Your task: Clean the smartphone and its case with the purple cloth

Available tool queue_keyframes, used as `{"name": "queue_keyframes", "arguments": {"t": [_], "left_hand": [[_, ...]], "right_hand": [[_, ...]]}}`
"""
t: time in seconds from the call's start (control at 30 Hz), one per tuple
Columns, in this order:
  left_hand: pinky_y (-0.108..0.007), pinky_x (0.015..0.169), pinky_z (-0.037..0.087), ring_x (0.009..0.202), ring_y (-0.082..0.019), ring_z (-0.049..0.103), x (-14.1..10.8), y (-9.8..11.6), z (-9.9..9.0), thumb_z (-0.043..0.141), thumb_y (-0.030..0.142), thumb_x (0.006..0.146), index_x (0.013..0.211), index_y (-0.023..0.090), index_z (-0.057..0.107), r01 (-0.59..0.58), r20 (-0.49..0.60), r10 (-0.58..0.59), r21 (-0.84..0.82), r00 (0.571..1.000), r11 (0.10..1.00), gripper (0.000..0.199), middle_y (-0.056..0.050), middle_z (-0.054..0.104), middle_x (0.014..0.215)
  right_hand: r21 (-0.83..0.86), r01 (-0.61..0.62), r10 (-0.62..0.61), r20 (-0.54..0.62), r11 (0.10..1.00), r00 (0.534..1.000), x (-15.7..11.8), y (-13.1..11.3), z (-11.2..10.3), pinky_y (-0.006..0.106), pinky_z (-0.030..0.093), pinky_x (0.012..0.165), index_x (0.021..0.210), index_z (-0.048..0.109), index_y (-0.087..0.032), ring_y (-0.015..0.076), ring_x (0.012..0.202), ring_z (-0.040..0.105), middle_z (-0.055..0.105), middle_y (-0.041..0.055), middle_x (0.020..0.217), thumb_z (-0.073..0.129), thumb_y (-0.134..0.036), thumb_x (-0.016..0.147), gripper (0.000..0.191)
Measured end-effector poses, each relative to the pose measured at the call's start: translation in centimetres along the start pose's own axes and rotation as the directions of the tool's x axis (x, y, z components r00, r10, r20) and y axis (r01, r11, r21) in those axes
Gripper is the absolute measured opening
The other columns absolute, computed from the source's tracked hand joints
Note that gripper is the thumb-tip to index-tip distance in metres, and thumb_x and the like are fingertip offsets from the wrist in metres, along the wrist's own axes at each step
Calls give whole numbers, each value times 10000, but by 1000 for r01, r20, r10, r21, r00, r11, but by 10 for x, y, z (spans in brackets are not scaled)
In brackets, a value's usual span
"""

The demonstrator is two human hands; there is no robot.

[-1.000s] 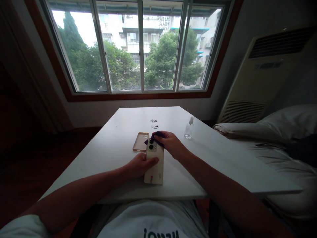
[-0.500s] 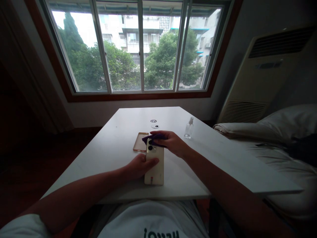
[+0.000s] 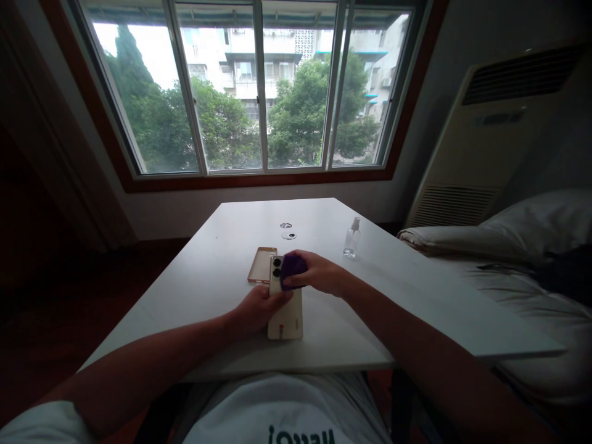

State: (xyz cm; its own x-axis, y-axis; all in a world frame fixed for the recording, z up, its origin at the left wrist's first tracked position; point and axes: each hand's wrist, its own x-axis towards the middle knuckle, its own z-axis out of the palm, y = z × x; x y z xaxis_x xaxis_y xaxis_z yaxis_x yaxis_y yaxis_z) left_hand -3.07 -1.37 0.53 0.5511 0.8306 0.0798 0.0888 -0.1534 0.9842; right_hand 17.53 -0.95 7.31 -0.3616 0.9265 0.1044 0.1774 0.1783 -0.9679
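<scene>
A pale gold smartphone (image 3: 285, 320) is held back side up above the near part of the table, its dark camera lenses at the far end. My left hand (image 3: 259, 306) grips it by the left edge, thumb lying across the back. Pinched in my right hand (image 3: 319, 274) is a folded purple cloth (image 3: 293, 271), pressed against the phone's upper right back beside the lenses. Just beyond the phone, partly covered by it, lies a phone case (image 3: 261, 265) with an orange-brown rim.
On the white table (image 3: 194, 277) a clear spray bottle (image 3: 351, 239) stands upright at the right. Two small round items, a flat disc (image 3: 289, 235) and a ring-like one (image 3: 285, 226), lie farther back. A cushioned seat (image 3: 522, 296) adjoins the right side.
My right hand has brought the cloth down from the phone's top edge onto its back, next to the lenses. The cloth now looks more bunched. My left hand keeps its grip.
</scene>
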Motion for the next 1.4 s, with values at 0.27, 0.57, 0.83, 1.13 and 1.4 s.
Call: {"name": "queue_keyframes", "arguments": {"t": [0.27, 0.57, 0.83, 1.13, 1.4], "left_hand": [[-305, 663, 497, 755, -220, 645, 2, 2, -1, 702, 651, 800, 869, 89, 685, 17, -20, -17, 38, 1000, 999, 567, -120, 697, 851], [-295, 659, 494, 751, -217, 662, 2, 3, 0, 710, 636, 806, 861, 81, 704, 25, -24, -25, 12, 999, 1000, 557, -134, 716, 867], [-328, 721, 548, 799, -239, 696, 2, 4, -1, 749, 609, 792, 967, 86, 706, 62, -4, -63, -106, 998, 992, 554, -143, 734, 939], [-319, 709, 540, 777, -230, 685, -1, 8, 2, 752, 617, 783, 962, 93, 703, 64, 12, -63, -116, 998, 991, 556, -130, 729, 905], [-304, 658, 504, 726, -203, 639, 1, 7, 1, 765, 658, 732, 902, 85, 676, 41, -9, -41, -79, 999, 996, 604, -118, 697, 854]], "right_hand": [[-102, 50, -77, -280, 994, 957, 4, 9, 25, 319, 529, 743, 1060, 606, -162, 196, 849, 639, 696, 45, 934, 954, -423, 527, 687], [-232, 72, -144, -308, 970, 940, 0, 8, 30, 361, 518, 797, 1108, 584, -181, 225, 906, 653, 703, 65, 1012, 874, -468, 665, 602], [-175, 90, -130, -233, 980, 964, 4, 8, 16, 367, 508, 878, 1136, 638, -195, 222, 952, 656, 711, 64, 1067, 737, -368, 824, 370], [-142, 132, -165, -257, 981, 952, 10, 14, 18, 328, 508, 786, 1063, 657, -177, 205, 875, 645, 710, 58, 975, 658, -421, 892, 298], [-13, 3, -4, -88, 1000, 996, -1, 5, 10, 376, 542, 890, 1247, 570, -190, 226, 1018, 645, 684, 73, 1119, 857, -267, 691, 630]]}}
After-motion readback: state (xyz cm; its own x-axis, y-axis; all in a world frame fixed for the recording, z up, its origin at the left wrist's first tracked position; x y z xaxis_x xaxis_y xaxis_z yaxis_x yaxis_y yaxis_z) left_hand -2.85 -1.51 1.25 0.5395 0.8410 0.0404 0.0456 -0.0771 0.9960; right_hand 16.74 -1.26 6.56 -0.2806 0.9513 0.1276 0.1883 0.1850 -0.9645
